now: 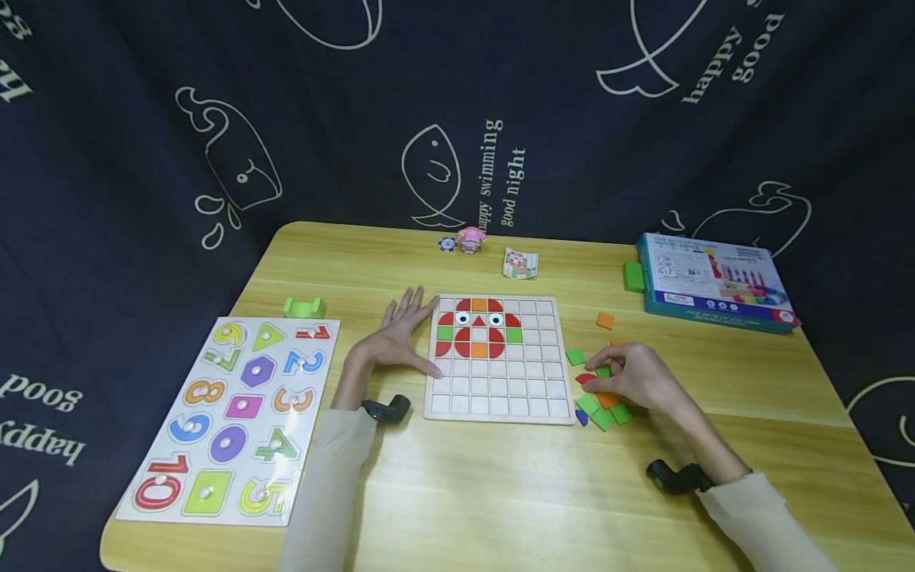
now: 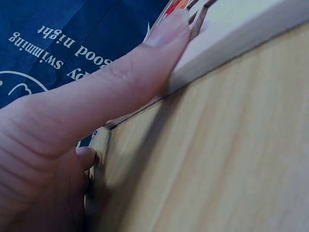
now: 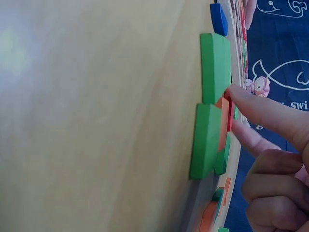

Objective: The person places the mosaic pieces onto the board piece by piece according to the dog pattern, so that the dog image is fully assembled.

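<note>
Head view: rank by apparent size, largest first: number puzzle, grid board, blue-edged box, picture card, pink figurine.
1. Number puzzle
2. Grid board
3. Blue-edged box
4. Picture card and pink figurine: too close to rank.

A hand could pass over the near surface (image 1: 515, 492) between the two forearms. The left hand (image 1: 395, 340) blocks the grid board (image 1: 500, 389)'s left edge; loose tiles (image 1: 602, 419) and the right hand (image 1: 639, 377) crowd its right; farther right, a box (image 1: 715, 282) stands in the way.
</note>
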